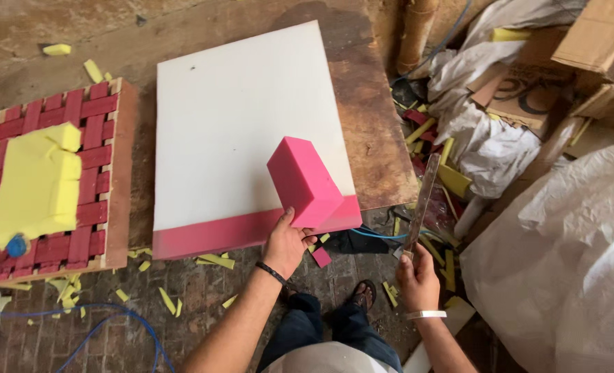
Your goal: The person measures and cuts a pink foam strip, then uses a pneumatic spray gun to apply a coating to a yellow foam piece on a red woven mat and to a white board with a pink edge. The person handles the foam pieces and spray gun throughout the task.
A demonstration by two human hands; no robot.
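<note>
Your left hand (287,243) grips the pink foam block (305,181) at its lower end, fingers wrapped under it, thumb up along the side. The block stands tilted on the near right corner of the big foam slab (241,124), which is white on top w/ a pink edge facing you. The slab lies flat on a worn wooden table (372,117), its near edge hanging a bit past the table's front.

Your right hand (417,276) is closed around the handle end of a long thin metal blade (423,202), which points up and away from you, just right of the table corner, apart from the block. Thin band on each wrist.

To the left, a wooden frame w/ red woven webbing (89,131) carries a yellow foam piece (37,183); a small blue thing sits at that foam's near corner, can't tell what it is. Yellow foam scraps (217,261) litter the brick floor, plus one small pink offcut (321,257) near your left hand. Blue cord (113,318) loops over the floor, lower left. Right side: crumpled white plastic sheeting (562,249) and cardboard boxes (590,41).
</note>
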